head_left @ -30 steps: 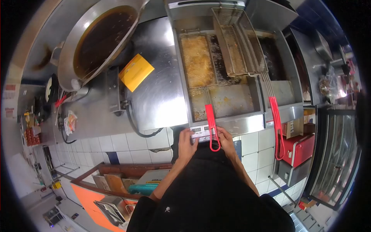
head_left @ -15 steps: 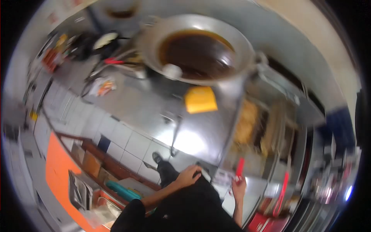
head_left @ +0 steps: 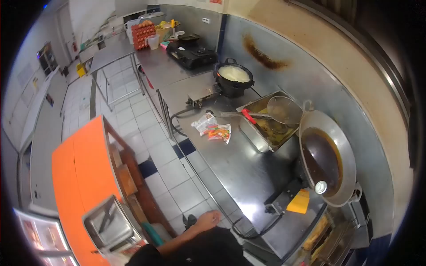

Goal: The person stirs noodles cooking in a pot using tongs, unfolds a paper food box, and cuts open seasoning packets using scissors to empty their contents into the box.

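Note:
Low in the view, my left hand hangs above the floor beside the steel counter. Its fingers are loosely bent, with nothing seen in them. My right hand is out of view. A yellow packet lies on the counter's near end, beside a large wok of dark liquid. A can stands by the wok's near rim. Farther along are a steel tray of oily liquid with a strainer across it, and a plastic packet. Part of the fryer shows at the bottom right.
An orange cabinet with a steel pan on it stands on the left. Along the counter's far part are a black pot, a black stove and egg trays. A hose hangs at the counter's edge.
The view has swung left from the fryer to the long counter. My hands have come away from the timer and the red-handled basket, and my right hand has left the view.

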`<state>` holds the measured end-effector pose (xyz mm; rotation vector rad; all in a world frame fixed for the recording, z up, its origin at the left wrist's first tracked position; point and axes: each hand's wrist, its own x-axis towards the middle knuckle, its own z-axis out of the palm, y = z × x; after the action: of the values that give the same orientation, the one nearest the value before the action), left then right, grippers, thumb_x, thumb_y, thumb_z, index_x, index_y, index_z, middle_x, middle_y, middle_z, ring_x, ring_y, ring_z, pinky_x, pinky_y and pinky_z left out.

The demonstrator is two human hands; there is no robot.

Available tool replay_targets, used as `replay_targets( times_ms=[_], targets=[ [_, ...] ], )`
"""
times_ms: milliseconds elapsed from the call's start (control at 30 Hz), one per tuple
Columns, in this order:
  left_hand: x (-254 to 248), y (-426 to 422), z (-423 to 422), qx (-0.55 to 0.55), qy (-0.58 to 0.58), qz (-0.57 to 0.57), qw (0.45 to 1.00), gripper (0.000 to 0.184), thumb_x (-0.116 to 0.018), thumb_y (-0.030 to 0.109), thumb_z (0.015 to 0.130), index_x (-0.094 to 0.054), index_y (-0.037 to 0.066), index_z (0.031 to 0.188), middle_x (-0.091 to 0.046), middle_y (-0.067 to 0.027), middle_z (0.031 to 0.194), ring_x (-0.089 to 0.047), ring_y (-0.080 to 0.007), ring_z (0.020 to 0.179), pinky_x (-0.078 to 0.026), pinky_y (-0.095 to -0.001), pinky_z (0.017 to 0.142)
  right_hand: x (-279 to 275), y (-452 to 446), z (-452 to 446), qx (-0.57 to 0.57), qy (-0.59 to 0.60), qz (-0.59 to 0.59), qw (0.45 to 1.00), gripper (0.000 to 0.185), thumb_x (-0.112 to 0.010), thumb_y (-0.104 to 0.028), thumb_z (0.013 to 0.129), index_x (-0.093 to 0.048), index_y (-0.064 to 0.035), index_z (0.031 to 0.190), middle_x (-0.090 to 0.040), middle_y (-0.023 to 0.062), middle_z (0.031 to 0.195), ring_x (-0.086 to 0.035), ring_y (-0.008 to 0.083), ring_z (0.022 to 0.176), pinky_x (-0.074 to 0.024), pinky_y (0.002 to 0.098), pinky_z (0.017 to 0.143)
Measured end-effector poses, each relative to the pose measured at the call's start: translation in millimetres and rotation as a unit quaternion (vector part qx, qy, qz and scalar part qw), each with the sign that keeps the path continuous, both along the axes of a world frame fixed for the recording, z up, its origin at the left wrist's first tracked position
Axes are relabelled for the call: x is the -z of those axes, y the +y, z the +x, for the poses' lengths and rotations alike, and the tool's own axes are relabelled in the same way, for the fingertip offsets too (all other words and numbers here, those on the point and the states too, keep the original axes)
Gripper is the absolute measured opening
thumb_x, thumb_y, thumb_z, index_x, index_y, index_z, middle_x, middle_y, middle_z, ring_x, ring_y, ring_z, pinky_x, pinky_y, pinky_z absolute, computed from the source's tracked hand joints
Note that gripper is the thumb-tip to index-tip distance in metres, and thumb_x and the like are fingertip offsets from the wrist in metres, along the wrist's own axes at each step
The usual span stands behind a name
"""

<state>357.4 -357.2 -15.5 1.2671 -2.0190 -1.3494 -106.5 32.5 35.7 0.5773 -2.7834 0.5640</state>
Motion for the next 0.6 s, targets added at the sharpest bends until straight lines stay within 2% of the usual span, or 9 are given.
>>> replay_targets(
  times_ms=[100, 133, 167, 200, 233, 300, 367, 433, 600],
  targets=[
    [-9.5, -49.2, 25.7, -0.102, 0.042, -0.007, 0.994, 0.018, -0.061, 0.017, 0.088, -0.066, 0.008, 0.103, -0.071, -0.0097, 0.095, -0.069, -0.0265, 0.085, -0.054, -0.0374, 0.077, -7.8, -155.8, 77.5, -0.091, -0.01, -0.088, 0.992, 0.018, -0.054, -0.01, 0.093, -0.066, 0.0024, 0.101, -0.068, 0.0176, 0.092, -0.064, 0.0236, 0.083, -0.0504, 0.0343, 0.076],
    [-12.5, -66.8, 32.3, -0.153, 0.083, -0.002, 0.985, 0.017, -0.062, 0.015, 0.088, -0.067, 0.008, 0.103, -0.071, -0.0097, 0.094, -0.069, -0.0257, 0.082, -0.055, -0.0359, 0.074, 6.4, -201.8, 95.7, -0.142, -0.154, -0.164, 0.964, 0.017, -0.055, -0.012, 0.094, -0.065, 0.0014, 0.099, -0.067, 0.0143, 0.084, -0.063, 0.0207, 0.075, -0.0504, 0.034, 0.07],
    [-13.2, -81.8, 38.5, -0.145, 0.084, -0.004, 0.986, 0.017, -0.062, 0.015, 0.088, -0.067, 0.008, 0.103, -0.071, -0.0097, 0.094, -0.069, -0.0257, 0.082, -0.055, -0.0359, 0.074, 7.3, -255.8, 128.1, -0.181, -0.204, -0.197, 0.942, 0.015, -0.057, -0.014, 0.096, -0.065, -0.0012, 0.094, -0.062, 0.0045, 0.076, -0.059, 0.0101, 0.068, -0.0487, 0.026, 0.059],
    [-14.4, -97.7, 44.3, -0.167, 0.087, -0.007, 0.982, 0.017, -0.063, 0.015, 0.088, -0.067, 0.007, 0.103, -0.071, -0.0096, 0.092, -0.07, -0.0244, 0.08, -0.055, -0.035, 0.073, 7.4, -307.4, 153.1, -0.271, -0.204, -0.193, 0.921, 0.014, -0.058, -0.013, 0.096, -0.065, -0.0014, 0.093, -0.062, 0.0025, 0.073, -0.057, 0.0102, 0.064, -0.0478, 0.0251, 0.059],
    [-16.7, -116.2, 51.2, -0.191, 0.089, -0.013, 0.977, 0.016, -0.064, 0.014, 0.088, -0.067, 0.007, 0.103, -0.072, -0.0095, 0.09, -0.07, -0.0231, 0.078, -0.055, -0.034, 0.072, 8.9, -356.1, 177.9, -0.294, -0.228, -0.181, 0.911, 0.017, -0.059, -0.017, 0.093, -0.065, -0.0013, 0.091, -0.062, 0.0087, 0.073, -0.057, 0.0145, 0.064, -0.0467, 0.0298, 0.061],
    [-33.7, -147.6, 64.4, -0.201, 0.087, -0.017, 0.976, 0.016, -0.064, 0.014, 0.089, -0.066, 0.007, 0.103, -0.072, -0.0092, 0.089, -0.07, -0.0222, 0.077, -0.055, -0.0334, 0.07, -27.7, -450.8, 232.0, -0.37, -0.233, -0.138, 0.889, 0.015, -0.061, -0.015, 0.091, -0.066, -0.0017, 0.09, -0.062, 0.0104, 0.072, -0.056, 0.0171, 0.06, -0.0453, 0.0304, 0.058],
    [-45.3, -180.7, 80.7, -0.216, 0.075, -0.015, 0.973, 0.016, -0.064, 0.014, 0.089, -0.066, 0.007, 0.103, -0.072, -0.009, 0.088, -0.07, -0.0212, 0.077, -0.055, -0.0327, 0.069, -46.9, -531.1, 254.8, -0.438, -0.223, -0.116, 0.863, 0.011, -0.062, -0.013, 0.089, -0.068, -0.0034, 0.089, -0.062, 0.0111, 0.073, -0.055, 0.021, 0.06, -0.0443, 0.033, 0.057],
    [-51.1, -215.0, 94.0, -0.201, 0.058, -0.027, 0.977, 0.016, -0.064, 0.015, 0.091, -0.067, 0.007, 0.104, -0.072, -0.0087, 0.088, -0.07, -0.0205, 0.076, -0.055, -0.0321, 0.067, -61.3, -605.7, 264.5, -0.468, -0.181, -0.2, 0.842, 0.013, -0.063, -0.012, 0.088, -0.069, -0.0046, 0.097, -0.064, 0.0116, 0.081, -0.055, 0.0217, 0.062, -0.0436, 0.0343, 0.057],
    [-77.0, -303.6, 122.8, -0.179, 0.02, -0.042, 0.983, 0.016, -0.063, 0.015, 0.091, -0.066, 0.006, 0.104, -0.072, -0.0088, 0.089, -0.069, -0.0204, 0.075, -0.054, -0.0328, 0.067, -85.7, -753.7, 249.1, -0.427, -0.099, -0.28, 0.854, 0.033, -0.063, -0.012, 0.088, -0.058, -0.0051, 0.12, -0.063, 0.015, 0.107, -0.061, 0.0263, 0.074, -0.0497, 0.0362, 0.068]
  ],
)
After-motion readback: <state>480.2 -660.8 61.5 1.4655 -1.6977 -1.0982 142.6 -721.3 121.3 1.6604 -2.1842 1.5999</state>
